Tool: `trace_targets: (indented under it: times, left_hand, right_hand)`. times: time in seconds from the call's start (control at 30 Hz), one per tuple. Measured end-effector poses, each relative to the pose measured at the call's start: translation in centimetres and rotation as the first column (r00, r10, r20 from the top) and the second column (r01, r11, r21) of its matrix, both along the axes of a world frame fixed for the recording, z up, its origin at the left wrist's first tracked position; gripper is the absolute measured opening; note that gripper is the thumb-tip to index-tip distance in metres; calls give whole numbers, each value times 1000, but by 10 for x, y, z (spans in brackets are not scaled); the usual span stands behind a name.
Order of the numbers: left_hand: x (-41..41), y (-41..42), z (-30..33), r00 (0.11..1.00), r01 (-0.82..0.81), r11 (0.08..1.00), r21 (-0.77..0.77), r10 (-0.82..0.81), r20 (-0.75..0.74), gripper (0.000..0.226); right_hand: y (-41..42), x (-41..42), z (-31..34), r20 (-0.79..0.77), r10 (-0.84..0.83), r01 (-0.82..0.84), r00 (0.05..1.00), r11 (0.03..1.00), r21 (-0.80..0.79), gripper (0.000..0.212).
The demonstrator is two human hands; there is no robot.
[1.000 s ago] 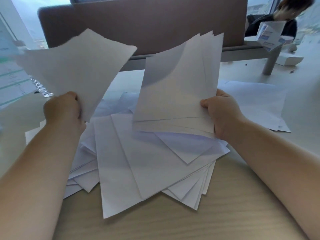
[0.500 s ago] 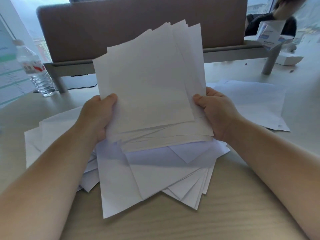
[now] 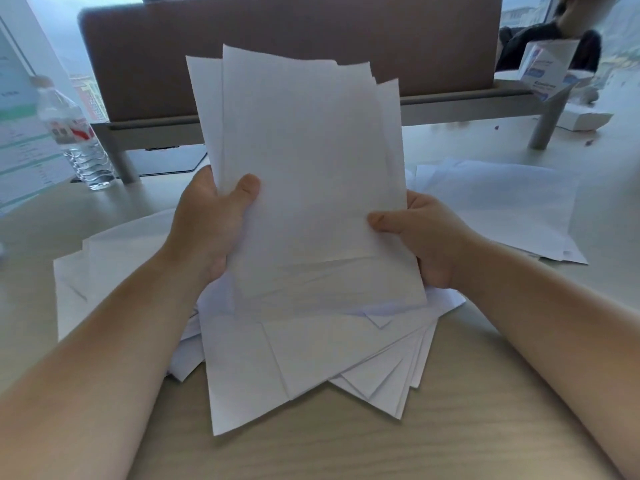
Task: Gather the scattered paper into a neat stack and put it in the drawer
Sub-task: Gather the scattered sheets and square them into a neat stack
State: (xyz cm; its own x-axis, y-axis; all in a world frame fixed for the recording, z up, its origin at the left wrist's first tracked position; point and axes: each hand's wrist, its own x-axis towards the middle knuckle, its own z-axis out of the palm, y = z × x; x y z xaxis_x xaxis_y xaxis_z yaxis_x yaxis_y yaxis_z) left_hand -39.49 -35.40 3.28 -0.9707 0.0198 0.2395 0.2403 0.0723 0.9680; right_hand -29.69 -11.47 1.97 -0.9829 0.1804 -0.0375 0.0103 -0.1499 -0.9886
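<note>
while both grip it, white paper stack [image 3: 304, 174] fans unevenly.

Near edge of tabletop [image 3: 346, 452] is bare wood in front of the scattered sheets [image 3: 311, 358], open room there between the forearms. Centre is blocked: the held stack [image 3: 304, 174] stands upright over the pile, left hand [image 3: 211, 220] and right hand [image 3: 429, 237] on its two sides. Left: water bottle [image 3: 74, 133] stands at the back, just beside the leg of the grey riser shelf [image 3: 450, 105], with bare tabletop in front of it. Right: separate sheets [image 3: 502, 209] lie flat, low obstacle only. Back: riser and brown panel [image 3: 277, 39] close off the far side. Far right back: small white box [image 3: 585, 119] and a carton [image 3: 547, 69].
</note>
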Motion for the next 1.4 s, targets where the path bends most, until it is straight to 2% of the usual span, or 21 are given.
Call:
trace_targets:
  times: [0.03, 0.13, 0.27, 0.4, 0.5, 0.67, 0.73, 0.8, 0.87, 0.97, 1.07, 1.13, 1.27, 1.4]
  left_hand:
    - [0, 1, 2, 1000, 11, 1000, 21, -11, 27, 8]
    - [-7, -3, 8, 976, 14, 994, 111, -38, 214, 37]
    - [-11, -19, 15, 921, -87, 994, 62, 57, 385, 39]
    - [-8, -24, 26, 887, -107, 980, 167, 19, 461, 50]
    - [-4, -22, 25, 871, -96, 971, 217, -24, 491, 48]
    - [-3, -20, 23, 871, -118, 932, 343, -69, 486, 34]
    - [-3, -19, 21, 864, -84, 934, 347, -105, 492, 25]
    - [-3, -18, 20, 840, 27, 971, 238, -151, 521, 21]
    - [0, -16, 17, 810, 207, 978, 32, -190, 554, 23]
    - [9, -13, 11, 794, 355, 912, -206, -177, 582, 22]
    - [12, -13, 9, 777, 445, 843, -303, -195, 599, 17]
    - [10, -15, 8, 792, 450, 824, -344, -190, 581, 21]
    - [-1, -18, 5, 871, 309, 862, -402, -86, 484, 22]
    - [-7, -22, 3, 898, 220, 885, -412, -18, 440, 21]
  right_hand:
    - [1, -1, 1, -12, -46, 46, 999, 999, 10, 24]
    - [6, -4, 6, -48, -198, 194, 979, 978, -74, 24]
    - [18, -9, 7, -25, -344, 333, 939, 923, -194, 27]
    - [23, -13, 3, 40, -399, 397, 916, 890, -226, 25]
    - [22, -16, -1, 44, -406, 405, 913, 887, -221, 25]
    - [22, -18, -3, 33, -406, 404, 913, 893, -201, 24]
    - [22, -17, -3, 33, -403, 402, 914, 894, -198, 24]
    - [22, -17, -3, 39, -403, 402, 915, 893, -205, 24]
    - [22, -17, -3, 45, -411, 410, 911, 887, -211, 25]
    - [23, -17, -2, 54, -417, 418, 907, 882, -219, 24]
    - [23, -16, -1, 53, -425, 425, 903, 872, -242, 26]
    - [24, -16, -1, 54, -427, 426, 903, 868, -256, 28]
    - [23, -15, 0, 57, -420, 419, 906, 869, -262, 27]
    - [23, -16, 0, 49, -417, 415, 908, 874, -255, 28]
